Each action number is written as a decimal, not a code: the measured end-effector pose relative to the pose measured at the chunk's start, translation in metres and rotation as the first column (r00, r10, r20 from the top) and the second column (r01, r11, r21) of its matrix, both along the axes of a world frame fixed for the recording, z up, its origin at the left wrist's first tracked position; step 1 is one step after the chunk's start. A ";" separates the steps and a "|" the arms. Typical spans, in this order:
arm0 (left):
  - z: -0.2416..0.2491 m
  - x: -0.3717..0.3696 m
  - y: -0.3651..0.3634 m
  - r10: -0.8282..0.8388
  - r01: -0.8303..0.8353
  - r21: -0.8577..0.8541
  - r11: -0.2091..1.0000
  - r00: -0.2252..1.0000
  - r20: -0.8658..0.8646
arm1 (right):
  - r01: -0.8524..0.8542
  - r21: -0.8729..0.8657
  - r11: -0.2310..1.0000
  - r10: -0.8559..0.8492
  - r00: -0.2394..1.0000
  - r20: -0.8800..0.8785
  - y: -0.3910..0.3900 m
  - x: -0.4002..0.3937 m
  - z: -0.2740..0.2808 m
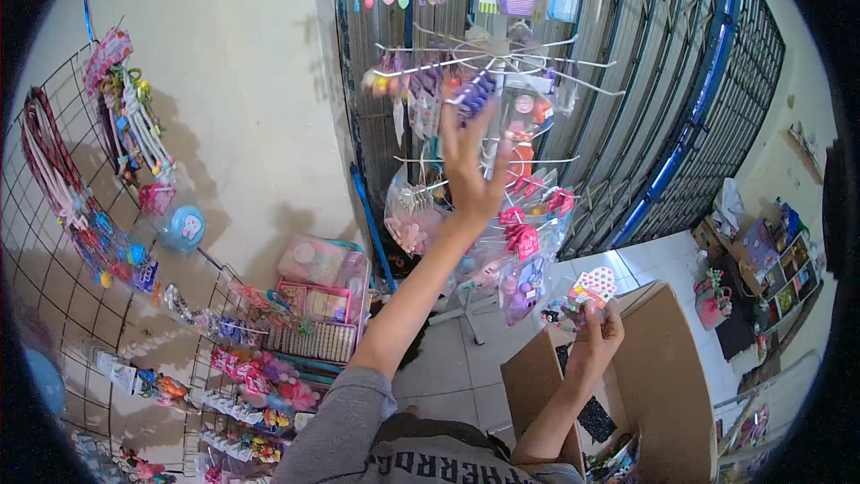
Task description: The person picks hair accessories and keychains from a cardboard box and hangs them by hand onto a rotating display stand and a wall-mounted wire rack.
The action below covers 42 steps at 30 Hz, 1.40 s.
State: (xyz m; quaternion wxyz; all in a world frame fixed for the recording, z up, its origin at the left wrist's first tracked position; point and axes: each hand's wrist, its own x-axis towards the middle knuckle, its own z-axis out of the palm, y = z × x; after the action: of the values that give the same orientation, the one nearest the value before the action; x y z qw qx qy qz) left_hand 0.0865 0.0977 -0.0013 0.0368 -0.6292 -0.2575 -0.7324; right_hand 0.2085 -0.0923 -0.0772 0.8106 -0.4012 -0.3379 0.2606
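My left hand is raised in front of a white wire display rack, its fingers stretched and apart. Its fingertips are by a purple-and-white accessory hanging from the upper tier; whether they touch it I cannot make out. Lower and to the right, my right hand pinches a beaded bracelet with a dotted card, above an open cardboard box. Pink hair accessories in clear packets hang on the lower tier, partly behind my left forearm.
A wire grid with cords and hair ties lines the left wall. A pink organiser case stands beside it. Behind the rack is a folding metal gate. A shelf with goods stands at the far right.
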 end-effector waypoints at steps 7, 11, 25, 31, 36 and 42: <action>0.002 -0.005 -0.019 0.096 -0.090 0.146 0.985 0.995 -0.035 | -0.015 -0.026 1.000 0.015 1.000 0.014 0.006 -0.005 0.002; 0.015 -0.036 0.010 0.139 -0.186 0.104 0.977 0.925 0.355 | 0.037 -0.078 0.996 -0.038 0.999 -0.008 0.011 -0.010 0.014; 0.024 -0.047 0.025 0.241 -0.245 -0.055 0.968 0.968 -0.071 | -0.211 0.093 0.973 0.215 0.976 -0.040 0.066 -0.009 0.054; 0.027 -0.054 0.022 0.192 -0.203 -0.119 0.972 0.977 -0.098 | -0.112 0.080 0.991 0.115 0.993 -0.040 0.069 0.002 0.043; 0.029 -0.070 0.035 -0.025 0.046 -0.215 0.976 0.995 0.100 | -0.022 0.078 0.997 0.027 0.998 -0.064 0.067 0.007 0.047; 0.031 -0.095 0.064 0.017 0.035 -0.253 0.967 0.980 0.198 | -0.032 0.070 0.997 0.035 0.999 -0.036 0.070 0.008 0.035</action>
State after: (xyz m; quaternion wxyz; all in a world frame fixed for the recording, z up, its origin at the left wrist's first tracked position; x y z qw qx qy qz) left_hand -0.0082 0.1613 0.0297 -0.0738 -0.5535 -0.3493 -0.7525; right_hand 0.2169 -0.0219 -0.0418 0.8257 -0.3620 -0.3381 0.2699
